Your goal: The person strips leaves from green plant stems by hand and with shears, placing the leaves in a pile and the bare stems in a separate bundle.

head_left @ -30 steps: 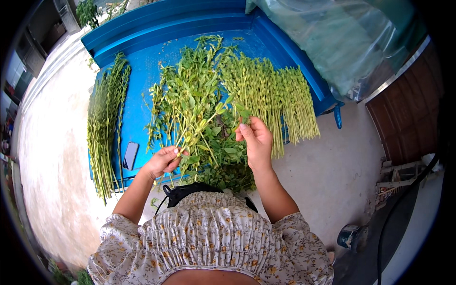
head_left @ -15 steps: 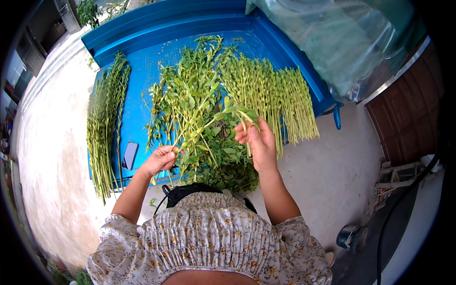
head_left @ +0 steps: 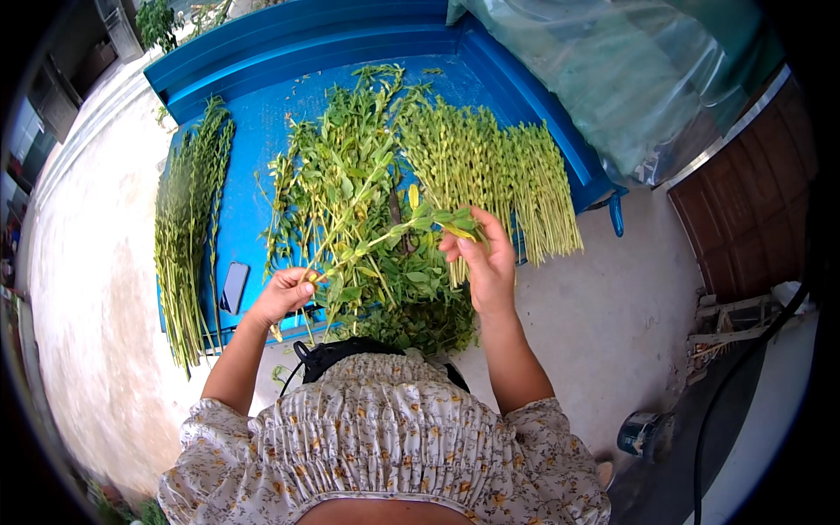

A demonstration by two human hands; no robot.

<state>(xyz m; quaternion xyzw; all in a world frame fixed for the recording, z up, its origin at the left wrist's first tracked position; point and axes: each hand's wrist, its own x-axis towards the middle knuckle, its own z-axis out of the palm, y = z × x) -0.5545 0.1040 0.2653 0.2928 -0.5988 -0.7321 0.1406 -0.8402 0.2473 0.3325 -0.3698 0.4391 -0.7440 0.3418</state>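
A green sesame stalk [head_left: 374, 241] with pods along its stem is stretched across in front of me, rising from left to right. At its lower left end, my left hand [head_left: 284, 296] is closed round the stem. My right hand [head_left: 490, 269] pinches at the leafy tip, where green leaves and a yellow leaf [head_left: 458, 232] show by the fingers. Beneath lies a loose heap of leafy stalks [head_left: 346, 179] on the blue truck bed [head_left: 262, 149]. Picked-off leaves [head_left: 420, 325] are massed at the bed's near edge. A dark object [head_left: 395, 208] sits half covered among the leaves; its kind is unclear.
Stripped stalks [head_left: 534, 188] lie in a row at the right, and a bundle of stalks [head_left: 191, 236] at the left. Beside that bundle rests a phone [head_left: 234, 288]. Plastic sheeting [head_left: 604, 79] hangs over the far right side. A bucket [head_left: 643, 435] stands on the floor.
The stalk's tip and my right hand have shifted slightly; the leaves by the fingers lie differently, with a yellow one now showing. My left hand still holds the stem.
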